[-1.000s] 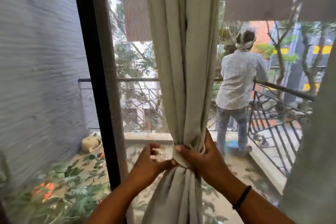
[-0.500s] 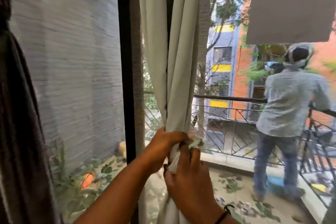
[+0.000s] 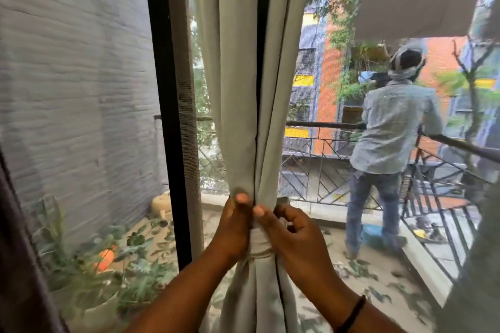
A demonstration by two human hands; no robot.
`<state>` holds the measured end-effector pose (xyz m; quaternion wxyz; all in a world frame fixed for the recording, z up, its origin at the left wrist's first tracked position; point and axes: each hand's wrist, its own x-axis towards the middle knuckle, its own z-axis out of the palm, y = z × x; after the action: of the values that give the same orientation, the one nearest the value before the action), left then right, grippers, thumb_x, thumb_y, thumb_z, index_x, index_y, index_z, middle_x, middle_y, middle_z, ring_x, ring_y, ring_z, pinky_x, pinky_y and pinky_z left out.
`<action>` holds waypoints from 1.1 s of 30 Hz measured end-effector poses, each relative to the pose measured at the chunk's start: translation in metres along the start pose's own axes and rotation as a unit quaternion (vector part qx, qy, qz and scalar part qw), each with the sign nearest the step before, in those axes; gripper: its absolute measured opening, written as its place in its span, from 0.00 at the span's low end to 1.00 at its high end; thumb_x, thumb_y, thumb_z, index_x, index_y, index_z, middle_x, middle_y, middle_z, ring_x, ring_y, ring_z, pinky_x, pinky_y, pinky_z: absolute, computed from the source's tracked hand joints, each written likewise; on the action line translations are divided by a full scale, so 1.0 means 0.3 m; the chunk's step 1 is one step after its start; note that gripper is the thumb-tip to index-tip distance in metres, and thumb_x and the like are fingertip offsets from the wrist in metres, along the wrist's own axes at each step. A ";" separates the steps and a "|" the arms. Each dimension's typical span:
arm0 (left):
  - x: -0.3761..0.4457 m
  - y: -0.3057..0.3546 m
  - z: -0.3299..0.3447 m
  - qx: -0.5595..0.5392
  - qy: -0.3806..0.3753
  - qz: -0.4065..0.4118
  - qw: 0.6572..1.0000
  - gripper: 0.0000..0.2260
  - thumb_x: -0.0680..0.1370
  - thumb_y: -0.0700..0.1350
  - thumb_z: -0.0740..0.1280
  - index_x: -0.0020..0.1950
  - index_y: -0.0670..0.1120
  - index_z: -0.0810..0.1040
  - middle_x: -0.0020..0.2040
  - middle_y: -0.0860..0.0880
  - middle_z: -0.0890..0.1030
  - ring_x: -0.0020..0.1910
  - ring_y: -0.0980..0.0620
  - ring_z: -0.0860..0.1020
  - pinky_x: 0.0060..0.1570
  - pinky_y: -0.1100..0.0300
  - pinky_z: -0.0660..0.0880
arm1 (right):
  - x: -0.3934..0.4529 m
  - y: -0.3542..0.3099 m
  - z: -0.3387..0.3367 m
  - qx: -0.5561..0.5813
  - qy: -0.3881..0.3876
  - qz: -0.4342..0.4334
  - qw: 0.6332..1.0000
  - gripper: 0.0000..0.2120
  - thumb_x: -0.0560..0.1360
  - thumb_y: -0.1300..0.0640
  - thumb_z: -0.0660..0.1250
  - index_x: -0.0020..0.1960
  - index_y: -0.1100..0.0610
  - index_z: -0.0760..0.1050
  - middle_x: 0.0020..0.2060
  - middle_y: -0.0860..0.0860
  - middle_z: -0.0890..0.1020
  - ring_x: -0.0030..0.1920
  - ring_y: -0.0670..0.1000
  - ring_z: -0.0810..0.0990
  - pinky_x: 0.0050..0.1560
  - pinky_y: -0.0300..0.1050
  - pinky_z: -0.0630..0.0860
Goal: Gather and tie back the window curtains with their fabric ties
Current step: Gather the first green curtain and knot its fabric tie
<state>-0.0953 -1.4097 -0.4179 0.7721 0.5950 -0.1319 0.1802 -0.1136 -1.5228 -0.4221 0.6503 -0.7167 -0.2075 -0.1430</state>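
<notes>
A pale grey-green curtain [image 3: 243, 76] hangs in front of the window, bunched into a narrow column at waist height. A fabric tie [image 3: 259, 247] of the same cloth wraps around the bunch. My left hand [image 3: 234, 227] grips the gathered curtain and tie from the left, thumb up against the folds. My right hand [image 3: 295, 240] pinches the tie from the right, its fingers curled on the cloth just above the band. A black band circles my right wrist.
A black window frame post [image 3: 165, 116] stands left of the curtain. A dark curtain [image 3: 19, 251] hangs at the far left edge. Outside, a person [image 3: 389, 138] stands on the balcony by a metal railing [image 3: 324, 127]. Potted plants [image 3: 102, 265] sit below the grey wall.
The view swung from left back toward the middle. My hands shifted from bunching the cloth to gripping either side of the tie, which now shows wrapped around the curtain.
</notes>
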 end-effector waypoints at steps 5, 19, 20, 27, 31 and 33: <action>0.002 0.022 -0.019 0.001 0.074 -0.030 0.997 0.26 0.71 0.61 0.66 0.58 0.42 0.80 0.47 0.45 0.85 0.48 0.48 0.84 0.48 0.59 0.80 | 0.022 0.020 0.062 -0.169 0.109 -0.031 0.979 0.21 0.75 0.37 0.56 0.31 0.49 0.73 0.27 0.46 0.75 0.29 0.41 0.74 0.33 0.43 0.71; -0.005 0.089 -0.177 0.198 0.051 0.117 0.972 0.15 0.80 0.56 0.58 0.65 0.59 0.60 0.59 0.56 0.77 0.55 0.56 0.78 0.51 0.61 0.74 | -0.042 -0.021 0.253 -0.277 0.181 -0.104 0.938 0.09 0.76 0.41 0.55 0.44 0.36 0.73 0.35 0.38 0.76 0.40 0.34 0.75 0.39 0.25 0.68; -0.016 0.084 -0.188 0.188 0.032 0.123 0.974 0.18 0.77 0.59 0.61 0.64 0.60 0.60 0.60 0.58 0.76 0.55 0.59 0.78 0.52 0.62 0.75 | -0.043 -0.035 0.260 -0.272 0.181 -0.101 0.940 0.09 0.77 0.42 0.57 0.40 0.32 0.71 0.33 0.36 0.75 0.38 0.34 0.74 0.37 0.25 0.67; 0.019 0.114 -0.213 0.189 0.024 0.089 0.978 0.12 0.73 0.54 0.70 0.49 0.63 0.67 0.41 0.65 0.78 0.41 0.71 0.78 0.39 0.70 0.76 | -0.002 -0.049 0.252 -0.221 0.194 -0.014 0.956 0.22 0.79 0.51 0.62 0.26 0.48 0.68 0.23 0.44 0.70 0.26 0.43 0.69 0.28 0.35 0.62; -0.002 0.128 -0.208 0.214 0.054 0.141 0.965 0.14 0.77 0.49 0.66 0.50 0.61 0.61 0.40 0.64 0.75 0.37 0.67 0.76 0.36 0.66 0.74 | -0.001 -0.025 0.261 -0.204 0.242 -0.012 0.949 0.20 0.78 0.51 0.60 0.28 0.50 0.62 0.22 0.45 0.68 0.25 0.43 0.68 0.27 0.34 0.63; -0.010 0.138 -0.208 0.239 0.092 0.181 0.950 0.12 0.77 0.48 0.64 0.53 0.56 0.60 0.40 0.65 0.71 0.37 0.56 0.76 0.37 0.60 0.71 | -0.002 -0.013 0.251 -0.186 0.262 -0.006 0.947 0.19 0.77 0.49 0.57 0.29 0.50 0.63 0.24 0.46 0.69 0.26 0.43 0.67 0.28 0.35 0.63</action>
<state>-0.1166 -1.3403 -0.3992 0.5705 0.7092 -0.1187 0.3968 -0.1210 -1.4479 -0.4274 0.5362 -0.7607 -0.0041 -0.3657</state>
